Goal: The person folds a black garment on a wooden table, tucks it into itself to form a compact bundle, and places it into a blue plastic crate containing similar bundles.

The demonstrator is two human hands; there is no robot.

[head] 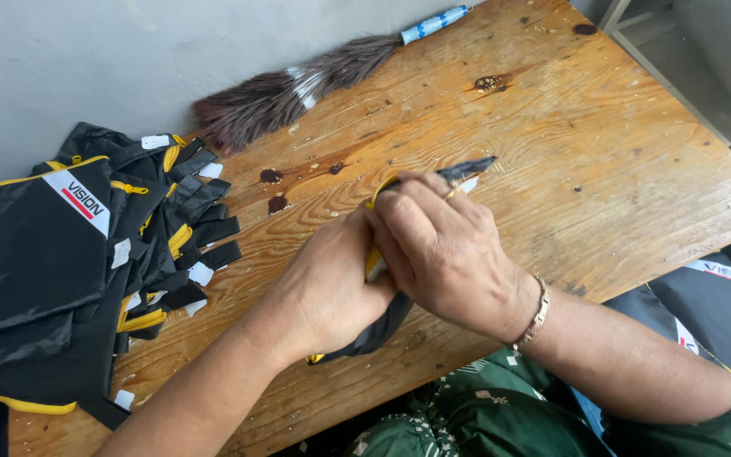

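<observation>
Both my hands meet over the middle of the wooden table [602, 161], gripping a narrow black fabric strap with yellow trim [467, 167]. My left hand [332, 288] clasps the strap's lower part, whose end hangs out below at the table's near edge. My right hand [442, 245], with a ring and a bracelet, covers the middle of the strap, and the strap's black tip with a small white tag sticks out beyond my fingers. Most of the strap is hidden under my hands.
A pile of black fabric pieces with yellow trim and white tags [86, 254] lies at the left. A feather duster with a blue and white handle [298, 85] rests along the wall. More black fabric [712, 305] sits at my right side.
</observation>
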